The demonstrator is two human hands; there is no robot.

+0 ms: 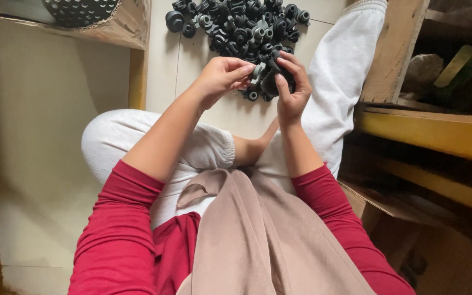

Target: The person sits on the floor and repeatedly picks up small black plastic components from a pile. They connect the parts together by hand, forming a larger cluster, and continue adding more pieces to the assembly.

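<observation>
I sit on a pale tiled floor with a heap of small black rubber parts (241, 27) in front of me. My right hand (291, 90) is curled around a black rubber part (273, 79), held upright just above the near edge of the heap. My left hand (222, 77) pinches a small grey-black piece (257, 72) with thumb and fingertips and presses it against the part in my right hand. Both hands meet over the floor between my knees. Red sleeves cover my forearms up to the elbows.
A cardboard box (121, 24) with a perforated black item (80, 10) stands at the top left. A wooden shelf unit with yellow boards (427, 128) rises on the right, and an open cardboard box (389, 205) lies below it. My white-trousered legs flank the heap.
</observation>
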